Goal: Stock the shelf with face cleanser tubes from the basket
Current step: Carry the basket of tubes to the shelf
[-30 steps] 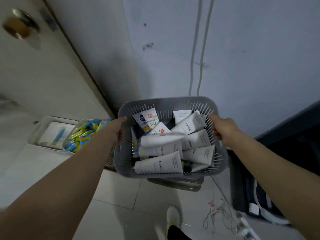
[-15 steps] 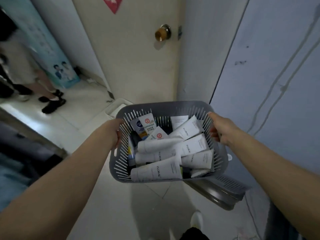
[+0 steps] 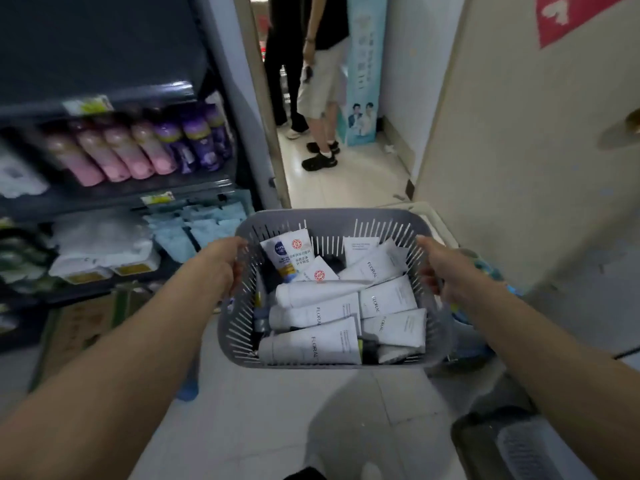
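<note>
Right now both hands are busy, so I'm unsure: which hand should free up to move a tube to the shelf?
Left, likely. The shelf stands beside the left hand; the right hand grips the basket rim farther from it.

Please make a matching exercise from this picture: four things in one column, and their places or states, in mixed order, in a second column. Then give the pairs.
1 basket
2 FLORAL tubes
3 pink bottles
4 cardboard box

A on the floor
B lying in the basket
C gripped by the left hand and right hand
D in a row on a shelf

Pairs: 1-C, 2-B, 3-D, 4-A
</note>
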`<state>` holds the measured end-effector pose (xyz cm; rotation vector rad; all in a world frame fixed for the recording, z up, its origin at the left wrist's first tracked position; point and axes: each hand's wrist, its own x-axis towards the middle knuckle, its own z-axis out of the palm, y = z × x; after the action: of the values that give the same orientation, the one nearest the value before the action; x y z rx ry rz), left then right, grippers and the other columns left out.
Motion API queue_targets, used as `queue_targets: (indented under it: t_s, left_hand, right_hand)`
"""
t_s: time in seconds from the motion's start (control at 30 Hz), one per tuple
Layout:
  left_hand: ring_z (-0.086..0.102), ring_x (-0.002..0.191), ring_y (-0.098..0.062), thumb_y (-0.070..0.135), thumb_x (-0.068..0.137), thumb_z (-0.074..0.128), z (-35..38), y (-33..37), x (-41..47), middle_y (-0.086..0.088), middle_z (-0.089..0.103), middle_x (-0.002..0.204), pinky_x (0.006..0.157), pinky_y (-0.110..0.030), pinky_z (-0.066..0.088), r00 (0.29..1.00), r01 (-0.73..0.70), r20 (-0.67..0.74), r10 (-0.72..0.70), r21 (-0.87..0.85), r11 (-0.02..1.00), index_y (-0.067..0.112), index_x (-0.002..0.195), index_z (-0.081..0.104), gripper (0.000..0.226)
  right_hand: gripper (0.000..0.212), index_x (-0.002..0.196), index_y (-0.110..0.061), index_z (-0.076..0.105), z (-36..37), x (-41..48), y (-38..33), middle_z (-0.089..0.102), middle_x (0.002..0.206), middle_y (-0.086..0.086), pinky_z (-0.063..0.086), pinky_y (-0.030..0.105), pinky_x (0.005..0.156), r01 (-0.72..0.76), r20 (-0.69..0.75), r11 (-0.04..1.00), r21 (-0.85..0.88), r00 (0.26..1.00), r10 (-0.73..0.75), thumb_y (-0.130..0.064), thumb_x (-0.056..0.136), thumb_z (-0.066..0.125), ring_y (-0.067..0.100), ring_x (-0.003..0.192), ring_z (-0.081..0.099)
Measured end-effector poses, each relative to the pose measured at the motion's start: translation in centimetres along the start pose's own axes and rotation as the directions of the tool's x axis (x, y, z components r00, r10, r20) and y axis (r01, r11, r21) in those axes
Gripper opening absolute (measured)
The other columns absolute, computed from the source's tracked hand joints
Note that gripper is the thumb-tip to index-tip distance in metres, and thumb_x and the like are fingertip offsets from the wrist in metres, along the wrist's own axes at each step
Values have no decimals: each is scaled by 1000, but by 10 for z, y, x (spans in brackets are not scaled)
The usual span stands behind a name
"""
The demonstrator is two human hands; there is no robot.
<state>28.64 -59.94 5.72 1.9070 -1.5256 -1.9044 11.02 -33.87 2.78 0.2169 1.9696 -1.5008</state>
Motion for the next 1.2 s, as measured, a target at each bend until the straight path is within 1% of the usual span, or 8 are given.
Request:
queue_targets:
  t_s: [0.07,0.37,0.53,0.63,0.73,0.87,1.07,1.2]
  left_hand:
    - [31,46,-13,35,88,57,-35,-12,6,0,38,55,42,-23,29,997,58,-41,-61,-73,996,15,69,48,29]
    - [28,48,-19,33,87,56,-189,-70,16,-4,36,57,52,-24,26,961,124,-212,-177,-244,962,13,63,45,33]
    - [29,49,-18,33,88,55,-264,-84,28,-4,36,57,52,-25,27,934,152,-269,-233,-292,944,14,68,46,29]
    - [28,48,-18,34,88,55,-302,-86,38,-3,35,57,53,-24,26,916,171,-296,-271,-323,931,14,67,45,31]
    - [28,48,-17,31,89,55,-331,-83,47,-3,35,57,53,-24,25,900,180,-315,-301,-359,916,13,65,41,33]
    - [30,49,-18,30,88,56,-367,-78,61,-4,37,58,54,-26,26,881,168,-339,-331,-430,887,12,65,43,32]
    - [31,48,-16,30,86,58,-424,-73,85,-1,38,57,50,-26,28,850,158,-351,-393,-541,826,15,64,42,31]
    - [29,47,-17,27,89,55,-469,-64,103,-2,35,57,49,-27,28,860,133,-361,-359,-521,843,12,62,41,34]
  right_hand:
    - [34,69,-17,44,32,2,-9,36,58,2,25,22,45,16,58,997,-73,998,-12,-44,88,55,14,48,30]
    - [37,68,-15,42,197,-25,-26,33,55,4,22,21,47,135,345,953,-272,938,-34,-42,90,54,16,46,27]
    - [36,69,-12,46,279,-48,-17,39,56,6,26,18,42,161,403,924,-346,915,-9,-39,92,51,16,44,32]
    - [28,84,-11,48,322,-58,-16,38,57,6,25,15,35,161,414,905,-393,910,18,-37,92,50,16,43,32]
    - [28,98,-12,51,363,-67,-21,41,60,6,29,16,36,170,412,884,-435,911,28,-39,92,50,15,47,35]
    - [46,124,-2,51,420,-66,-35,40,66,5,30,25,48,222,441,857,-466,897,7,-36,93,49,15,55,35]
    - [45,120,-4,54,504,-71,-57,47,73,6,31,24,52,288,503,823,-490,864,-2,-38,91,49,15,58,39]
    - [44,115,-4,56,554,-83,-63,51,76,7,31,24,51,306,494,809,-502,869,-23,-39,90,50,16,56,40]
